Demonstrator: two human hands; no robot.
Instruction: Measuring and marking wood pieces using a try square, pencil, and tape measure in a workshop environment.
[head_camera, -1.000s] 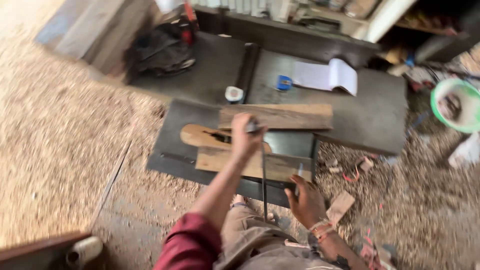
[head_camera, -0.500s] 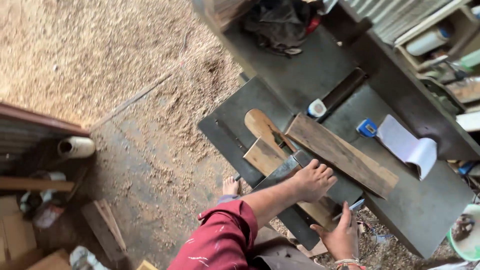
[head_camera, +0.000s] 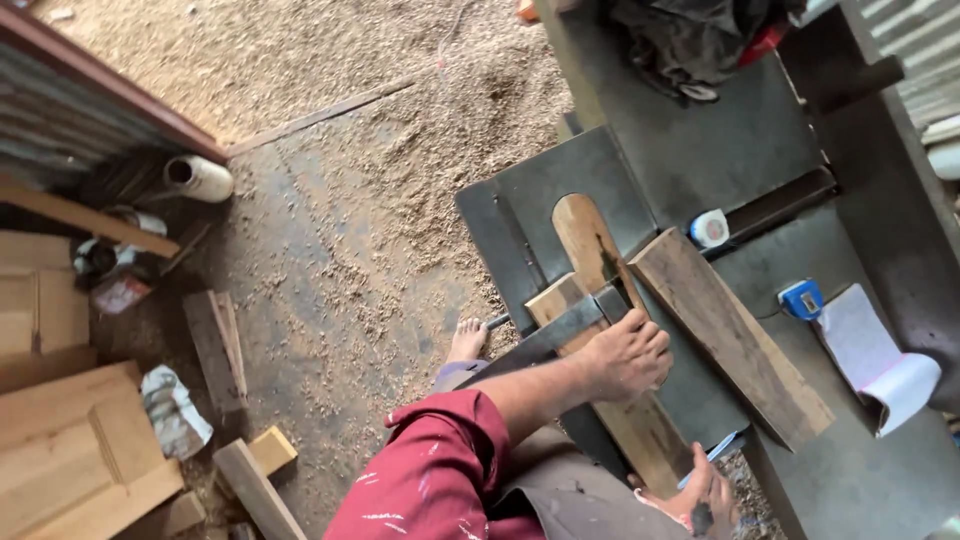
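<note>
My left hand (head_camera: 628, 355), at the end of a red sleeve, presses down with curled fingers on a light wooden plank (head_camera: 640, 430) and the dark metal bar (head_camera: 548, 338) that crosses it. Both lie on the dark steel saw table (head_camera: 530, 215), beside its rounded wooden insert (head_camera: 583, 235). A wider, darker board (head_camera: 735, 335) lies diagonally just right of the hand. My right hand (head_camera: 705, 492) rests with its fingers apart at the plank's near end, partly cut off by the frame. A thin blue stick pokes out beside it.
A white tape measure (head_camera: 710, 227), a small blue tool (head_camera: 802, 298) and a notepad (head_camera: 880, 362) lie on the bench. Black cloth (head_camera: 690, 45) sits at the far end. Sawdust covers the floor; wood offcuts (head_camera: 215, 345), panels (head_camera: 70, 450) and a pipe (head_camera: 198, 178) lie left. My bare foot (head_camera: 466, 338) stands below the table.
The view has swung left and closer, so more floor and stacked wood show. My left hand stays on the plank and bar; my right hand stays at the plank's near end.
</note>
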